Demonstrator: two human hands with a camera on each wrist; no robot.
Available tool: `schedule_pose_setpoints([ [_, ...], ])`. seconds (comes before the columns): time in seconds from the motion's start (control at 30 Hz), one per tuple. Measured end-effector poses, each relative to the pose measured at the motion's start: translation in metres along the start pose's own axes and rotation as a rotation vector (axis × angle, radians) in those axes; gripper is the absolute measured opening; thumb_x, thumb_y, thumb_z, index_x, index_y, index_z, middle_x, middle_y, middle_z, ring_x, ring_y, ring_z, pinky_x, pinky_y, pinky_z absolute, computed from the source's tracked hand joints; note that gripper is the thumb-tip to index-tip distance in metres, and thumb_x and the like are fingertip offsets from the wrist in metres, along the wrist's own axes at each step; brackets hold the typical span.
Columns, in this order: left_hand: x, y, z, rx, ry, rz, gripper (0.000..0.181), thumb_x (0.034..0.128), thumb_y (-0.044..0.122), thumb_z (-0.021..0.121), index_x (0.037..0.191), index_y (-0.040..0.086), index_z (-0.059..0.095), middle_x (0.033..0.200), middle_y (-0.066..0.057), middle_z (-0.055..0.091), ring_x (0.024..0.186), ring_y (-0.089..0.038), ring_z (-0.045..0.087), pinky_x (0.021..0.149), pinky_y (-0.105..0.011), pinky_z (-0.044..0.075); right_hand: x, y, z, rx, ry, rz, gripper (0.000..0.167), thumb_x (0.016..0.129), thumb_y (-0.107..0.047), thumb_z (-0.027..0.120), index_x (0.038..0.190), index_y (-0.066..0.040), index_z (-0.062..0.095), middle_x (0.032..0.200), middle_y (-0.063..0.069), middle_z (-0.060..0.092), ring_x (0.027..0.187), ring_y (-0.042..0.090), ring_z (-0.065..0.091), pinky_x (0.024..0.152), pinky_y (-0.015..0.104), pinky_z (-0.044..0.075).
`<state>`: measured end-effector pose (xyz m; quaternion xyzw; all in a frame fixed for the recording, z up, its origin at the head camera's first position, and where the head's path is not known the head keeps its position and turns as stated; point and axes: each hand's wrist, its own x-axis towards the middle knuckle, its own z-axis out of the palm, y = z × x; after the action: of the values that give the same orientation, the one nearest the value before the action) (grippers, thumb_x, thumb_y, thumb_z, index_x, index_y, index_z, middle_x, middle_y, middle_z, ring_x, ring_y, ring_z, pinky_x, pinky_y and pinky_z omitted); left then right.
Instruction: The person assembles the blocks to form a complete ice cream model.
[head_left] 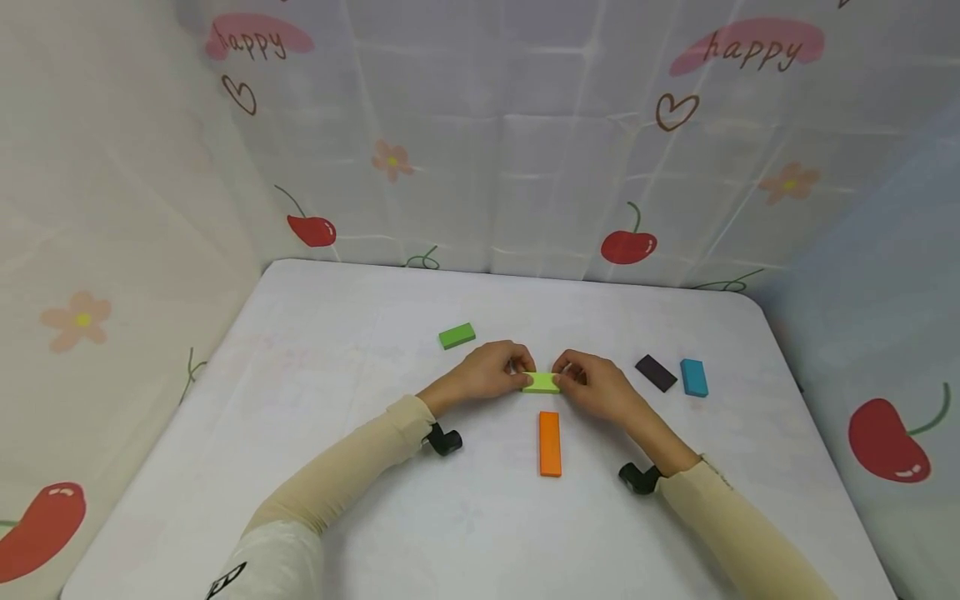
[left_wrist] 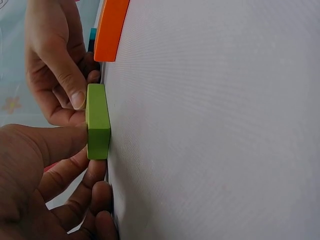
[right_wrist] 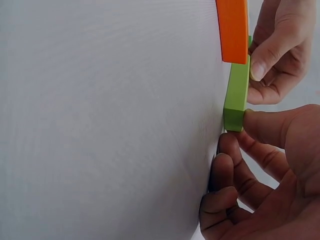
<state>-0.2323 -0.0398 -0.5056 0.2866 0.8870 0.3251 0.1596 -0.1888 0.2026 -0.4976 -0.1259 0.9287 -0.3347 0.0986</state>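
1. A right hand (right_wrist: 295, 182) is pinching the near end of a light-green block (right_wrist: 236, 97) on a white tabletop (right_wrist: 110, 110).
2. A left hand (right_wrist: 285, 47) is gripping its far end.
3. An orange block (right_wrist: 234, 32) is jutting in from above.
4. A green sliver (right_wrist: 250, 41), possibly another block, is peeking out behind.

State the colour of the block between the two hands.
Lime green; the left wrist view shows this block best.
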Motion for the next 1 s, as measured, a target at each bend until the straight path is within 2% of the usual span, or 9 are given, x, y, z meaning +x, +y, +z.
schedule_pose_setpoints([
  [0.43,-0.001,0.002,0.004,0.016,-0.014,0.022,0.015,0.1019,0.028,0.074,0.113,0.018,0.076,0.104,0.003,0.074,0.089,-0.011,0.061,0.081,-0.025,0.049,-0.006,0.003,-0.001,-0.02,-0.013,-0.023,0.008,0.105,-0.023,0.069,0.111,-0.018,0.071,0.087,0.003,0.066,0.077,0.016,0.055,0.069,0.032,0.044],
  [0.7,-0.001,0.003,0.008,0.013,-0.026,0.029,0.015,0.1019,0.029,0.074,0.113,0.02,0.076,0.105,0.004,0.074,0.088,-0.01,0.061,0.08,-0.024,0.048,-0.013,0.003,-0.001,-0.038,-0.013,-0.007,0.009,0.105,-0.023,0.068,0.112,-0.018,0.071,0.087,0.003,0.066,0.077,0.017,0.055,0.069,0.032,0.044],
  [1.0,-0.004,0.005,0.01,0.017,-0.032,0.045,0.014,0.1012,0.028,0.075,0.112,0.019,0.077,0.103,0.003,0.074,0.086,-0.009,0.06,0.079,-0.024,0.047,-0.018,0.003,-0.001,-0.035,-0.015,-0.035,0.008,0.105,-0.021,0.069,0.111,-0.017,0.07,0.084,0.002,0.064,0.073,0.015,0.053,0.066,0.03,0.042],
])
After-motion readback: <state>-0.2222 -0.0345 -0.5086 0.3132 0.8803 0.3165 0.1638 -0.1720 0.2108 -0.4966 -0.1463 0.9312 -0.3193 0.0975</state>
